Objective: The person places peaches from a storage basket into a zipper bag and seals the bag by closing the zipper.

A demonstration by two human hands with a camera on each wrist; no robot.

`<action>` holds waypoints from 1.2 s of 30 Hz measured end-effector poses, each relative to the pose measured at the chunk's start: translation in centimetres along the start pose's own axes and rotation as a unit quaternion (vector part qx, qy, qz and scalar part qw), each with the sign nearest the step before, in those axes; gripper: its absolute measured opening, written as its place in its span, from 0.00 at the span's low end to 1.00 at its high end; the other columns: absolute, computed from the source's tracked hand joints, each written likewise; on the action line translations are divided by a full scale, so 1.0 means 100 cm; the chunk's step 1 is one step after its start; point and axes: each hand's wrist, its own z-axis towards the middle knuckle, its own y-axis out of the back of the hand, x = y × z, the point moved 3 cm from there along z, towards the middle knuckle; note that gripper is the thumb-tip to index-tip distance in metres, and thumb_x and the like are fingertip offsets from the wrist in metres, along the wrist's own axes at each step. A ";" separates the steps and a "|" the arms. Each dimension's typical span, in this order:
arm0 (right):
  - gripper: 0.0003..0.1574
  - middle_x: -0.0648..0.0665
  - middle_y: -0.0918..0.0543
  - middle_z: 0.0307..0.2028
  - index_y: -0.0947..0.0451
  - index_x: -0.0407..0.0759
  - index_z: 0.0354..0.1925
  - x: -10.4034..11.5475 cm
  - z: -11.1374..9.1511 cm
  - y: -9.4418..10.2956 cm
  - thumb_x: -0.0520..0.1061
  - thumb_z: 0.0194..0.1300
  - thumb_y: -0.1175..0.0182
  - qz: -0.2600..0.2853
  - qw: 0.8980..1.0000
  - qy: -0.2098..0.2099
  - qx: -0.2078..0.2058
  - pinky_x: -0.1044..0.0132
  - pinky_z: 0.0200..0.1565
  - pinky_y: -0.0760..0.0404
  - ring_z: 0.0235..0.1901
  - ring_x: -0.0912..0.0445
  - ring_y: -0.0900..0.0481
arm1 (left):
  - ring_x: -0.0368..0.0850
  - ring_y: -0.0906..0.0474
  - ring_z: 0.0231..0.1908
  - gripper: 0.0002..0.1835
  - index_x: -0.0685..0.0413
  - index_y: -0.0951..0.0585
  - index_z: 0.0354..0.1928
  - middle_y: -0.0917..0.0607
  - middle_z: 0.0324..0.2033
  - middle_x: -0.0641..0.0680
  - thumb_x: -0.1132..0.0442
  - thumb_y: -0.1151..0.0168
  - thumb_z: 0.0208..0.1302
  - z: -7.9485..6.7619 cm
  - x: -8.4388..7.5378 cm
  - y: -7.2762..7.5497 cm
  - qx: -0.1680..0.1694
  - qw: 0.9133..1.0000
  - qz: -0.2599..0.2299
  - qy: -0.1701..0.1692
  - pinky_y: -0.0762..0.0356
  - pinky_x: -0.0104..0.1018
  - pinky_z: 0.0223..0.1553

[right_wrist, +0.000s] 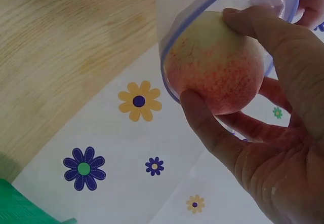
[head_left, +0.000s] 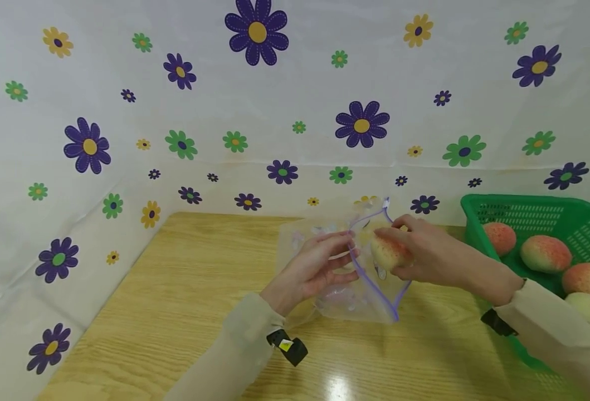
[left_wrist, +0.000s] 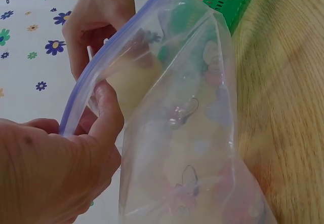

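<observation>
A clear zip bag [head_left: 345,305] with a purple zip edge and printed pictures lies on its side above the table, its mouth spread toward the right. My left hand [head_left: 311,273] grips the rim of the bag, and in the left wrist view the thumb [left_wrist: 108,107] lies against the purple edge. With its fingers round a peach [right_wrist: 217,67], yellow on top and red below, my right hand [head_left: 437,253] holds it at the bag's mouth. Part of the peach sits within the purple rim. Its far side is hidden by the fingers and the film.
A green basket [head_left: 467,214] with perforated walls stands on the right, under my right forearm. Several peaches [head_left: 545,254] lie in it. The wooden table [head_left: 199,273] meets a white flower-print sheet [head_left: 295,83] at the back and left.
</observation>
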 end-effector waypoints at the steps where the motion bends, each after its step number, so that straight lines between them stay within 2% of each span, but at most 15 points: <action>1: 0.41 0.33 0.20 0.50 0.22 0.40 0.63 0.000 0.001 -0.001 0.47 0.51 0.20 0.001 1.000 -0.003 -0.005 0.54 0.40 0.11 0.41 0.46 0.18 | 0.37 0.18 0.39 0.16 0.58 0.25 0.62 0.19 0.34 0.44 0.61 0.46 0.78 0.000 0.000 0.000 0.000 1.000 -0.001 -0.001 0.13 0.44 0.43; 5: 0.42 0.31 0.19 0.50 0.22 0.40 0.63 -0.001 0.005 -0.004 0.52 0.53 0.22 -0.002 1.000 -0.027 -0.010 0.54 0.38 0.11 0.38 0.46 0.16 | 0.38 0.19 0.39 0.16 0.58 0.25 0.61 0.19 0.34 0.44 0.60 0.45 0.78 0.000 -0.001 0.000 -0.001 1.000 -0.007 -0.004 0.13 0.43 0.41; 9: 0.42 0.31 0.18 0.51 0.23 0.39 0.63 -0.002 0.008 -0.008 0.53 0.54 0.22 0.002 0.999 -0.041 -0.001 0.53 0.39 0.11 0.39 0.46 0.16 | 0.38 0.19 0.38 0.13 0.57 0.23 0.57 0.19 0.33 0.45 0.60 0.45 0.77 0.000 -0.001 0.001 -0.006 1.000 -0.015 -0.007 0.13 0.42 0.40; 15: 0.41 0.34 0.17 0.49 0.22 0.38 0.63 -0.002 0.009 -0.017 0.50 0.54 0.22 0.013 0.999 -0.032 0.009 0.57 0.38 0.12 0.38 0.48 0.18 | 0.39 0.20 0.37 0.06 0.52 0.21 0.48 0.20 0.33 0.46 0.60 0.45 0.77 -0.001 -0.002 0.004 -0.015 0.999 -0.032 -0.013 0.13 0.42 0.39; 19: 0.40 0.34 0.17 0.49 0.22 0.38 0.63 -0.001 0.006 -0.021 0.50 0.54 0.22 0.010 0.999 -0.028 0.011 0.55 0.40 0.13 0.40 0.48 0.18 | 0.39 0.21 0.38 0.05 0.51 0.21 0.45 0.20 0.33 0.46 0.60 0.44 0.77 -0.002 -0.004 0.005 -0.016 0.999 -0.042 -0.015 0.12 0.42 0.40; 25: 0.40 0.32 0.17 0.51 0.23 0.38 0.63 -0.001 0.004 -0.024 0.48 0.54 0.22 0.007 1.000 -0.023 0.008 0.50 0.45 0.13 0.44 0.44 0.17 | 0.38 0.22 0.38 0.05 0.51 0.21 0.45 0.21 0.34 0.47 0.60 0.45 0.77 -0.004 -0.008 0.006 -0.016 0.999 -0.048 -0.018 0.12 0.41 0.40; 31: 0.40 0.32 0.16 0.53 0.23 0.39 0.63 -0.001 0.001 -0.026 0.50 0.55 0.23 -0.020 1.000 -0.008 0.019 0.44 0.51 0.13 0.49 0.39 0.16 | 0.39 0.21 0.39 0.07 0.52 0.20 0.45 0.20 0.34 0.47 0.59 0.45 0.78 -0.004 -0.008 0.006 -0.015 0.999 -0.042 -0.022 0.12 0.42 0.39; 36: 0.43 0.29 0.21 0.61 0.25 0.41 0.66 0.000 0.001 -0.025 0.56 0.57 0.24 -0.047 0.998 -0.019 0.040 0.39 0.54 0.16 0.57 0.32 0.19 | 0.39 0.20 0.40 0.08 0.54 0.21 0.48 0.20 0.35 0.47 0.59 0.45 0.78 -0.005 -0.010 0.007 -0.018 0.999 -0.040 -0.025 0.11 0.41 0.39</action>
